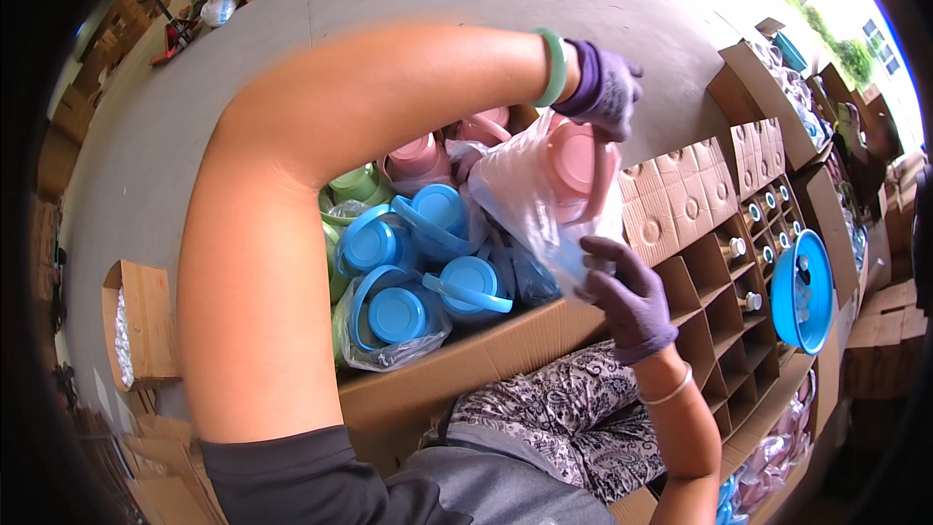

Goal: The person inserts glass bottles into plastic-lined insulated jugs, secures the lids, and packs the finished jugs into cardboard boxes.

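My left hand, in a purple glove, reaches across and grips the loop handle of a pink-lidded bottle. A thin clear plastic bag wraps this bottle, which is tilted above the right end of an open cardboard box. Lower down, my right hand, gloved too, has its thumb and fingers pinched on the bag's loose edge. Blue-lidded bottles with loop handles stand in the box, some in clear bags. Behind them are pink-lidded ones and green-lidded ones, partly covered by my left arm.
To the right, a divided carton holds several small bottles in its cells; flattened dividers lie beside it. A blue basin rests on its right side. A smaller carton stands on the floor at left. More cartons line the right.
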`<state>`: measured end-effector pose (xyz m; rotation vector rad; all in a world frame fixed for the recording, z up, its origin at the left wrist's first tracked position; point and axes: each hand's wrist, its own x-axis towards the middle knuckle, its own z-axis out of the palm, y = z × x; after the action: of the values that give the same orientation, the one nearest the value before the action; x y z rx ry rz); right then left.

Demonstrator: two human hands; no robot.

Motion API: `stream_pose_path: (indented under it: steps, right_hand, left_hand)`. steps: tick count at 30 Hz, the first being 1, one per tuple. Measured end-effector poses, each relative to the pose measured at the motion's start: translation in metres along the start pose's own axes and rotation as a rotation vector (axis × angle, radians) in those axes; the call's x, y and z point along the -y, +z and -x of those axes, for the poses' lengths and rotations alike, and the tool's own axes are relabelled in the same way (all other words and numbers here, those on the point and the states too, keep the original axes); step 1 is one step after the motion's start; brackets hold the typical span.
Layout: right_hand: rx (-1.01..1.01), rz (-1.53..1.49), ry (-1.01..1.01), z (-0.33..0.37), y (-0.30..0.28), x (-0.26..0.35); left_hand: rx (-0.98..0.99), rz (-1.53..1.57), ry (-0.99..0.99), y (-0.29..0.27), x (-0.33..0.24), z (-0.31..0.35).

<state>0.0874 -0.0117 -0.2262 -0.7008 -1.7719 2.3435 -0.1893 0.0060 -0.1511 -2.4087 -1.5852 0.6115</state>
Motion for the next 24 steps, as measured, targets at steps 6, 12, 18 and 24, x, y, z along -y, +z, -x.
stream_pose_path:
  steps: [6,12,18,24]
  right_hand:
    - [0.197,0.0,0.094,0.001,0.009,-0.075]
    - [0.184,-0.061,0.216,0.076,-0.013,-0.103]
    - [-0.33,-0.091,0.255,0.169,-0.07,-0.127]
    - [-0.678,-0.321,0.161,0.215,-0.101,-0.16]
  left_hand:
    - [-0.09,-0.24,0.3,0.098,-0.019,0.003]
    - [-0.355,-0.063,-0.086,0.209,-0.045,0.008]
    - [-0.652,0.609,-0.891,0.252,-0.094,0.035]
    - [-0.161,1.358,-1.33,0.243,-0.152,0.055]
